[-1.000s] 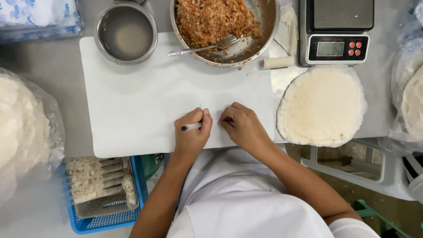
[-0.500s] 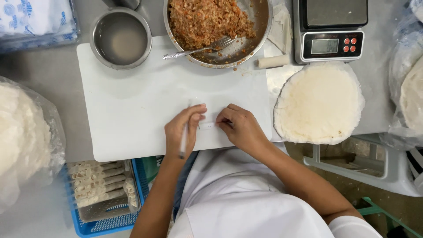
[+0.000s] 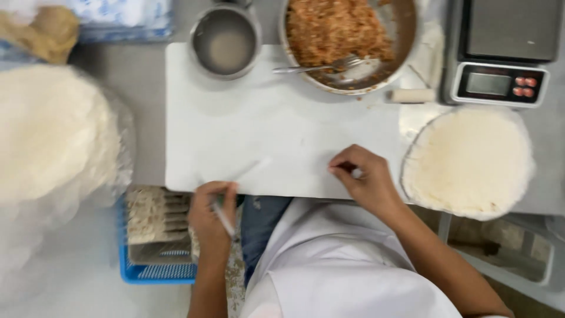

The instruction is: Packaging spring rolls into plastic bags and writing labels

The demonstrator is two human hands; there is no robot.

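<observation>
My left hand (image 3: 213, 221) holds a thin white roll (image 3: 225, 220) just off the front edge of the white cutting board (image 3: 265, 135), beside the blue basket (image 3: 154, 272). Several finished rolls (image 3: 152, 213) lie in that basket. My right hand (image 3: 366, 184) rests on the board's front edge with its fingers curled in. A small pale bit shows at its fingertips, too blurred to make out. A stack of round wrappers (image 3: 471, 160) lies right of that hand.
At the back stand a metal bowl of orange-brown filling (image 3: 338, 29) with a fork (image 3: 321, 66) in it, a small metal bowl of cloudy liquid (image 3: 225, 42) and a kitchen scale (image 3: 503, 56). A big bag of pale wrappers (image 3: 50, 147) fills the left side.
My left hand has carried the thin roll off the board, down and to the left toward the blue basket. My right hand stays at the board's front edge. The view has shifted left.
</observation>
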